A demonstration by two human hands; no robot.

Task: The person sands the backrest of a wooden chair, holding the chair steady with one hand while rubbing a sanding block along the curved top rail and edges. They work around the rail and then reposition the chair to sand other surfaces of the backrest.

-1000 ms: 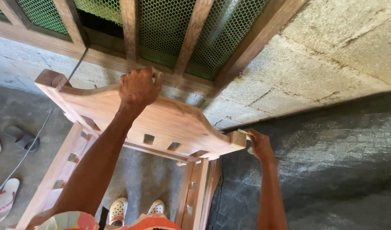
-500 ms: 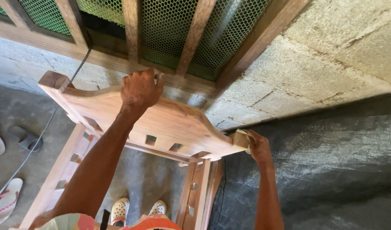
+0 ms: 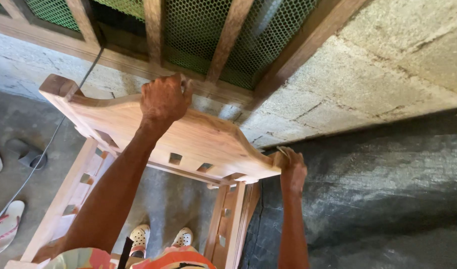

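While the left hand [image 3: 163,99] clamps the wooden chair frame's [image 3: 198,139] top rail mid-span, the right hand [image 3: 293,172] grips its right end, long axis running between them.

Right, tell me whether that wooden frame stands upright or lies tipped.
Upright: the wooden frame has its legs running down to the floor, left hand on its top.

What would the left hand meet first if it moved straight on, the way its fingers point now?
Probably the wooden window frame with green mesh. The left hand grips the wooden panel's top edge, fingers pointing toward the wall; depth is unclear.
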